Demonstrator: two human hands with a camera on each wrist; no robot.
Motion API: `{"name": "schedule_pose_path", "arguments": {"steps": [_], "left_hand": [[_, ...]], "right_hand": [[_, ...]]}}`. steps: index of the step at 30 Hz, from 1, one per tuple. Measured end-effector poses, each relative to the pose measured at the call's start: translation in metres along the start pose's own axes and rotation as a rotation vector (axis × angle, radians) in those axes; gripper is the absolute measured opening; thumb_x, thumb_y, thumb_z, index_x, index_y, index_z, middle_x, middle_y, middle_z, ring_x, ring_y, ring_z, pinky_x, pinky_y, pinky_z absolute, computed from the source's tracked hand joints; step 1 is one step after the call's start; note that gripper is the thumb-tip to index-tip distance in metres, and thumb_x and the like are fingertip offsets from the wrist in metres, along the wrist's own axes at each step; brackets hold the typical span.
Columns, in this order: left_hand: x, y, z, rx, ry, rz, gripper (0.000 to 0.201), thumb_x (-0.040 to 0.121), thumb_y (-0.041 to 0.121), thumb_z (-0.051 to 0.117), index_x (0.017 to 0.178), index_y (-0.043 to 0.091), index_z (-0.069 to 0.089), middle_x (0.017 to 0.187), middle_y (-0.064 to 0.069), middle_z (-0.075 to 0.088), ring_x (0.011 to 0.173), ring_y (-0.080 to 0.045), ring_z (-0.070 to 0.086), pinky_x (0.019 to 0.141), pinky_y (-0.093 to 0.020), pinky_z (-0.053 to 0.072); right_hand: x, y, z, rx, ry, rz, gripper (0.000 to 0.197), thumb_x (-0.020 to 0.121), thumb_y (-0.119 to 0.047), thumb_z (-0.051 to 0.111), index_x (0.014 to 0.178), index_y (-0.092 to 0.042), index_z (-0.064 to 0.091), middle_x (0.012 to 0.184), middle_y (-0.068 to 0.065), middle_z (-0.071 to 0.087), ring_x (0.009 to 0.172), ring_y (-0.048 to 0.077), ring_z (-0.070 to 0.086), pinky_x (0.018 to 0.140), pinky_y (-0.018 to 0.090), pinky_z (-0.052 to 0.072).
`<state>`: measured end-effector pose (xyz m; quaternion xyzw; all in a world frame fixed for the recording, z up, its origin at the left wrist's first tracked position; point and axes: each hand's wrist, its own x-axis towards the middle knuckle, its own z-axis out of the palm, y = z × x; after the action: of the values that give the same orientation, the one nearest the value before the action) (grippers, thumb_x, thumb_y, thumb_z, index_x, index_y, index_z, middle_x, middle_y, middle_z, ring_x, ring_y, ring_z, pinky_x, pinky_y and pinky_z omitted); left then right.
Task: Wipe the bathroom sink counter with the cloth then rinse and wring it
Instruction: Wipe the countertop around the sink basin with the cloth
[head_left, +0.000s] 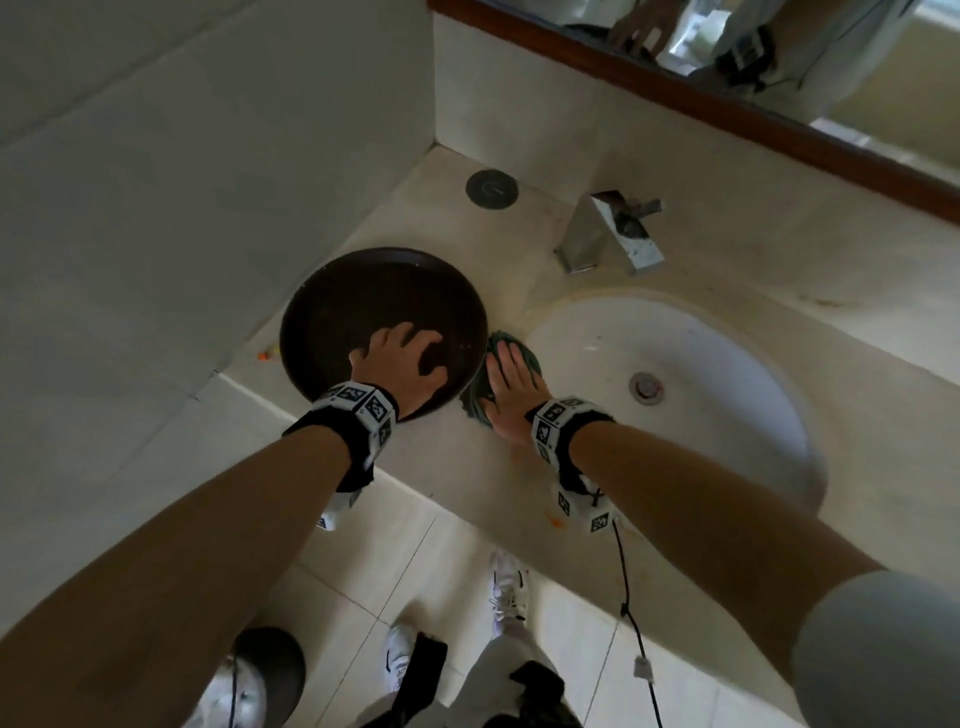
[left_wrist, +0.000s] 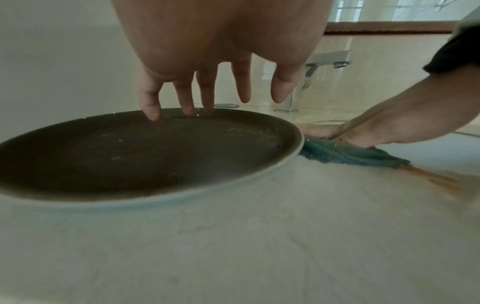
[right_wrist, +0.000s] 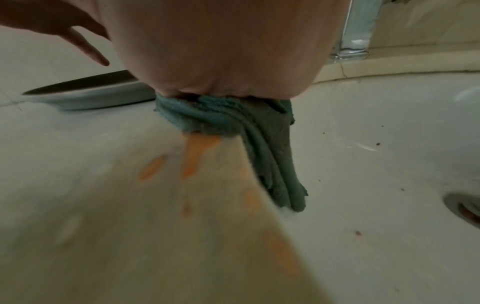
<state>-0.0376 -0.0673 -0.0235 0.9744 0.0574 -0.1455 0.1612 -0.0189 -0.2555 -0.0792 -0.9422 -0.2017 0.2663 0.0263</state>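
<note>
A teal cloth (head_left: 475, 392) (left_wrist: 345, 154) (right_wrist: 233, 117) lies bunched on the beige counter (head_left: 457, 467) at the left rim of the white sink (head_left: 727, 384). My right hand (head_left: 511, 387) presses flat on it with straight fingers; one end of the cloth hangs over into the basin. Orange smears (right_wrist: 197, 156) streak the counter behind the cloth. My left hand (head_left: 405, 358) has spread fingers, and the fingertips (left_wrist: 153, 115) touch the inside of a dark round plate (head_left: 374, 312) (left_wrist: 130, 152) beside the cloth.
A chrome faucet (head_left: 608, 234) stands behind the basin, whose drain (head_left: 645, 387) sits at its middle. A round grey cap (head_left: 492, 189) is set in the counter's back corner. Tiled walls close the left and back; a wood-framed mirror (head_left: 727, 88) hangs above.
</note>
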Motion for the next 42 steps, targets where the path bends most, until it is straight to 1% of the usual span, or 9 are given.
{"name": "schedule_pose_path", "arguments": {"steps": [7, 12, 16, 20, 23, 25, 29, 34, 42], "left_hand": [[-0.028, 0.0, 0.012, 0.031, -0.069, 0.109, 0.052, 0.089, 0.05, 0.046, 0.138, 0.04, 0.034, 0.155, 0.0, 0.023, 0.142, -0.028, 0.018, 0.11, -0.056, 0.023], [-0.036, 0.01, 0.023, 0.071, -0.114, 0.161, 0.053, 0.089, 0.051, 0.043, 0.14, 0.04, 0.031, 0.157, 0.0, 0.02, 0.143, -0.029, 0.016, 0.111, -0.056, 0.021], [-0.033, 0.022, 0.023, 0.096, -0.109, 0.201, 0.055, 0.09, 0.052, 0.042, 0.141, 0.038, 0.03, 0.158, -0.001, 0.018, 0.143, -0.03, 0.015, 0.111, -0.056, 0.021], [-0.021, 0.024, 0.019, 0.098, -0.081, 0.187, 0.055, 0.089, 0.052, 0.043, 0.141, 0.039, 0.031, 0.158, -0.001, 0.018, 0.144, -0.029, 0.015, 0.111, -0.056, 0.021], [-0.009, 0.024, 0.015, 0.075, -0.064, 0.165, 0.054, 0.089, 0.051, 0.045, 0.14, 0.039, 0.032, 0.158, -0.002, 0.018, 0.144, -0.029, 0.015, 0.111, -0.056, 0.021], [0.001, 0.024, 0.014, 0.068, -0.054, 0.151, 0.054, 0.09, 0.05, 0.046, 0.141, 0.039, 0.032, 0.158, -0.003, 0.018, 0.144, -0.029, 0.015, 0.112, -0.054, 0.021], [0.019, 0.017, 0.014, 0.045, -0.013, 0.097, 0.055, 0.09, 0.049, 0.048, 0.141, 0.037, 0.034, 0.158, -0.005, 0.018, 0.145, -0.029, 0.014, 0.113, -0.05, 0.018], [0.028, 0.013, 0.008, 0.03, -0.014, -0.002, 0.056, 0.089, 0.048, 0.051, 0.141, 0.037, 0.034, 0.159, -0.004, 0.017, 0.145, -0.028, 0.012, 0.113, -0.051, 0.017], [0.021, 0.02, 0.008, 0.007, -0.002, -0.012, 0.055, 0.088, 0.048, 0.051, 0.14, 0.038, 0.035, 0.159, -0.004, 0.016, 0.145, -0.028, 0.012, 0.114, -0.052, 0.018]], "right_hand": [[-0.049, -0.015, 0.029, 0.05, 0.09, 0.086, 0.066, 0.102, -0.039, 0.026, 0.153, -0.012, -0.007, 0.161, 0.007, -0.015, 0.149, 0.023, -0.01, 0.12, 0.038, 0.005], [-0.084, -0.008, 0.052, 0.003, 0.09, 0.117, 0.069, 0.097, -0.05, 0.009, 0.153, -0.011, -0.007, 0.161, 0.009, -0.015, 0.149, 0.023, -0.01, 0.121, 0.037, 0.004], [-0.101, -0.002, 0.061, -0.004, 0.101, 0.098, 0.067, 0.101, -0.046, 0.017, 0.153, -0.012, -0.008, 0.16, 0.006, -0.017, 0.149, 0.021, -0.012, 0.12, 0.037, 0.002], [-0.089, 0.003, 0.055, -0.031, 0.085, 0.038, 0.082, 0.084, -0.056, -0.009, 0.153, -0.011, -0.008, 0.161, 0.008, -0.016, 0.149, 0.022, -0.01, 0.121, 0.038, 0.001], [-0.073, 0.008, 0.048, -0.012, 0.089, 0.005, 0.067, 0.1, -0.046, 0.014, 0.152, -0.01, -0.008, 0.16, 0.009, -0.017, 0.149, 0.023, -0.01, 0.122, 0.039, 0.002], [-0.061, 0.011, 0.04, 0.001, 0.101, -0.017, 0.067, 0.101, -0.042, 0.021, 0.153, -0.01, -0.008, 0.161, 0.009, -0.015, 0.149, 0.023, -0.008, 0.122, 0.039, 0.004], [-0.029, 0.015, 0.018, 0.011, 0.122, -0.063, 0.065, 0.101, -0.039, 0.023, 0.153, -0.01, -0.004, 0.161, 0.008, -0.013, 0.149, 0.022, -0.008, 0.122, 0.039, 0.002], [0.01, 0.018, -0.01, -0.013, 0.057, -0.107, 0.064, 0.102, -0.042, 0.016, 0.153, -0.011, -0.008, 0.16, 0.005, -0.019, 0.148, 0.02, -0.017, 0.12, 0.036, -0.004], [0.01, 0.013, -0.014, 0.007, 0.027, -0.081, 0.066, 0.102, -0.042, 0.017, 0.152, -0.009, -0.01, 0.16, 0.008, -0.021, 0.147, 0.021, -0.019, 0.12, 0.036, -0.003]]}}
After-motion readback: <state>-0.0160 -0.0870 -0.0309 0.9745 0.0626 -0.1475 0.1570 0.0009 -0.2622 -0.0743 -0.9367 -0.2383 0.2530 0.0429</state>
